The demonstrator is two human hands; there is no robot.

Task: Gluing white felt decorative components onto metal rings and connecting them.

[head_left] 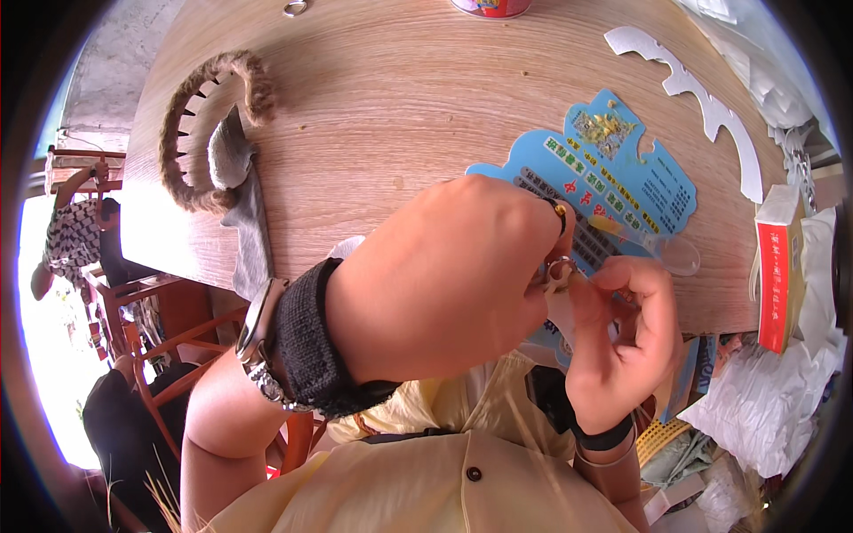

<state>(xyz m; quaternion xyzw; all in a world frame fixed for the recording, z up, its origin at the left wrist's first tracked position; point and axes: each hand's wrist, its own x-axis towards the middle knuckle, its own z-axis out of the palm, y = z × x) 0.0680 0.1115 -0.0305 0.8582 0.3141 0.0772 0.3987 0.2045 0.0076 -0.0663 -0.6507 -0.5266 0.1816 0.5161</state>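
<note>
My left hand point(453, 266) reaches across the front of the table, back of the hand up, with a black wristband and a watch at its wrist. Its fingertips are mostly hidden; they close against those of my right hand point(622, 342), whose thumb and forefinger pinch together. A small silver ring-shaped piece point(560, 265) shows where the fingertips meet; what else is pinched there is too small to name. Beneath the hands lies a blue printed card point(653, 191), with a small heap of yellowish bits point(604, 129) on its far part. A clear plastic piece point(680, 256) lies beside my right hand.
At the left lie a fuzzy brown toothed headband point(173, 133) and a grey cloth strip point(251, 218). A white cut-out strip point(711, 111), a red-and-white box point(777, 275) and plastic bags point(751, 400) line the right. A red tub point(491, 7) stands far back. Another person point(75, 231) is at the left.
</note>
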